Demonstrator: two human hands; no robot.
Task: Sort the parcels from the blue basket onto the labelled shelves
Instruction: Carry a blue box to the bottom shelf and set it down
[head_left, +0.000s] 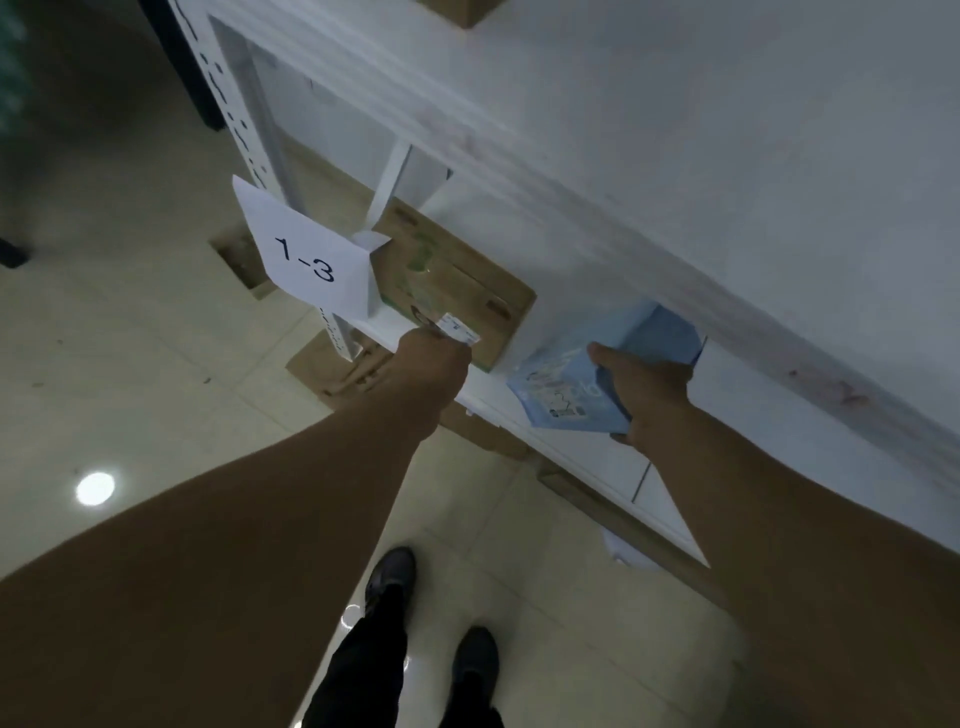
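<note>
A white shelf (587, 457) carries a paper label reading "1-3" (311, 260) on its left post. On that shelf lies a brown cardboard box (467, 280) with green print. My left hand (431, 358) is at the box's near corner and pinches a small white slip (457, 328). To the right, my right hand (644, 384) grips a light blue parcel bag (566, 384), thumb on top, holding it over the shelf's front edge. The bag's far end reaches under the upper shelf board (675, 156).
Flattened brown cardboard (332, 369) lies on a lower level under the shelf, and more cardboard shows at the left post. My feet in dark shoes (395, 577) stand on the pale tiled floor (156, 389). A brown box (462, 10) sits on the top board.
</note>
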